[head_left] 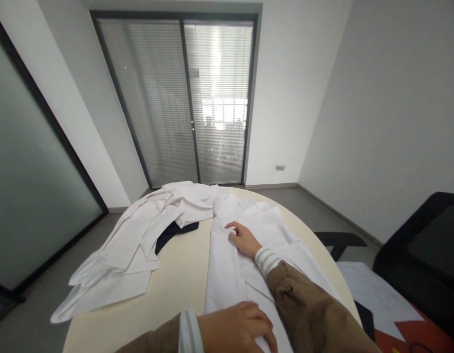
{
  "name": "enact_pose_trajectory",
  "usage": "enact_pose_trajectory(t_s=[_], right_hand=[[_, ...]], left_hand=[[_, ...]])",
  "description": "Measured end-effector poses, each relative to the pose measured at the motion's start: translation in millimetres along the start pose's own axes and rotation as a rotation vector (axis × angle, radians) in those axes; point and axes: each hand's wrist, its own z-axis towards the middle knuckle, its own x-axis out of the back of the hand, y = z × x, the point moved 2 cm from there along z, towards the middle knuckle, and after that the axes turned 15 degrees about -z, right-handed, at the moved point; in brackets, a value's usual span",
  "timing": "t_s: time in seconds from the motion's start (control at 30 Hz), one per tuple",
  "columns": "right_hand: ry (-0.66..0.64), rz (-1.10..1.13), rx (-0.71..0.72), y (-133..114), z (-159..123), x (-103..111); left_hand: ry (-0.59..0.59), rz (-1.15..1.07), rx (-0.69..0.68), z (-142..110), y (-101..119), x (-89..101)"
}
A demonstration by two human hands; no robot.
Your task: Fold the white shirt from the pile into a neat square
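A white shirt (241,274) lies spread flat along the right half of a cream round table (179,274). My right hand (243,239) rests on the shirt's upper middle, its fingers curled and pinching the fabric near the front edge. At the bottom of the view my left hand (238,326) presses down on the shirt's lower part, fingers together and flat. Both arms wear brown sleeves with striped white cuffs.
A heap of other white garments (138,235) covers the table's left and far side, with a dark garment (173,233) under it. A black office chair (425,255) stands at the right. White paper (374,294) lies on an orange surface below it. Glass doors with blinds stand behind.
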Motion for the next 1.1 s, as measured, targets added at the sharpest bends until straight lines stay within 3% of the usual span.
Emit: enact_pose_trajectory(t_s=[0.17, 0.37, 0.5, 0.63, 0.73, 0.87, 1.0, 1.1], right_hand=[[0.069, -0.052, -0.033, -2.4, -0.7, 1.3], [0.092, -0.345, -0.029, -7.6, -7.0, 2.5], [0.011, -0.345, -0.075, -8.7, 1.9, 3.6], [-0.095, -0.343, -0.127, -6.1, 32.5, 4.4], [-0.082, -0.379, -0.144, -5.5, 61.9, 5.1], [-0.025, -0.435, -0.135, -9.7, 95.5, 4.9], [-0.002, -0.478, -0.099, -13.3, 122.5, 1.8], [-0.016, -0.49, -0.092, -10.5, 142.1, -3.3]], left_hand=[[0.014, 0.013, -0.02, 1.0, -3.2, -10.8], [0.032, -0.08, 0.032, -5.3, -17.5, -29.9], [0.019, -0.186, 0.074, -4.8, -23.2, -37.2], [0.02, -0.293, 0.166, -0.8, -22.5, -34.2], [0.01, -0.279, 0.137, -1.4, -19.8, -24.2], [0.057, -0.071, 0.077, -16.1, -13.7, 10.2], [0.231, 0.111, 0.362, -39.3, -18.4, 44.3], [0.243, 0.139, 0.494, -50.2, -28.3, 46.3]])
